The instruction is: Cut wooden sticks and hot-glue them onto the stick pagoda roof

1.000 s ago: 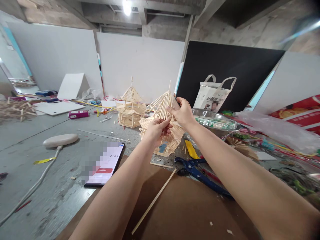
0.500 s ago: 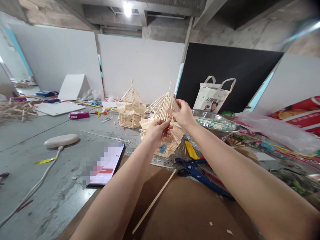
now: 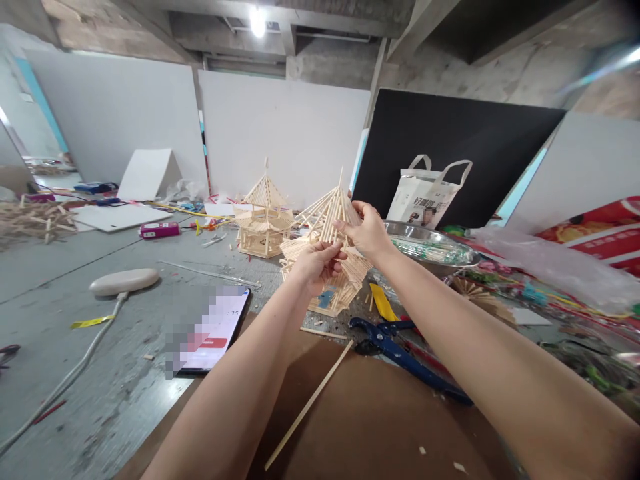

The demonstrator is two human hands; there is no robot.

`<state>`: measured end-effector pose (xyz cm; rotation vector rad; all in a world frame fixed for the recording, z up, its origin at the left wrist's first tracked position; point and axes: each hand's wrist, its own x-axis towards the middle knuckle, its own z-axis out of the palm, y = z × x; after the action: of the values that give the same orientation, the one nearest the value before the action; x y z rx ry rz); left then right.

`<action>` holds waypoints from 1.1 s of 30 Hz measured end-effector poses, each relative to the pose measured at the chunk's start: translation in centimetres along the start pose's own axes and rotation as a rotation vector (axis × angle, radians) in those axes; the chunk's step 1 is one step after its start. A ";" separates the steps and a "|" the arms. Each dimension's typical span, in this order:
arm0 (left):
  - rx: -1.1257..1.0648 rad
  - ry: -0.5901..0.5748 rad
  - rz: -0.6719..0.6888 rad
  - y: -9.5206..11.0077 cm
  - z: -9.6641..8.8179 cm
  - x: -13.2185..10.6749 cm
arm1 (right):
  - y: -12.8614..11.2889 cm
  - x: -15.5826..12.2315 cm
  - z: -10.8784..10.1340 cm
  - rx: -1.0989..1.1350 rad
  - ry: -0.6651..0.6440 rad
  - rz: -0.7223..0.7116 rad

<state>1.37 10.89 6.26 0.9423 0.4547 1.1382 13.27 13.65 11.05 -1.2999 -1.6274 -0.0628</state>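
Well to the left, a black flat smartphone (image 3: 210, 330) lies on the grey floor, apart from the hands. In the middle, the left hand (image 3: 313, 263) closes its fingers on the roof edge of the pale pavilion model of thin wooden sticks (image 3: 344, 285), probably to steady it, while the right hand (image 3: 367, 230) pinches roof sticks higher up. The model's base seems to rest on the floor, and blue-handled metal pliers (image 3: 395, 343) lie just right of it, easy to reach.
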 end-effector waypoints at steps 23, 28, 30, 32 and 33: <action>-0.027 0.041 0.030 0.1 0.2 -0.1 | 0.1 0.1 0.3 -0.005 0.019 0.006; -0.031 0.048 -0.002 0.4 0.0 -0.3 | 0.0 0.1 0.2 -0.011 0.021 0.007; -0.034 0.065 -0.024 0.6 -0.1 -0.3 | 0.0 0.1 0.3 -0.008 0.023 0.009; -0.033 0.091 -0.050 0.7 -0.1 -0.3 | 0.1 0.2 0.4 -0.008 0.028 0.007; -0.031 0.102 -0.064 0.8 -0.2 -0.3 | 0.2 0.2 0.4 -0.008 0.028 0.005</action>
<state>0.66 10.77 6.79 0.8398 0.5452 1.1356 13.18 14.10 10.92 -1.3031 -1.6015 -0.0841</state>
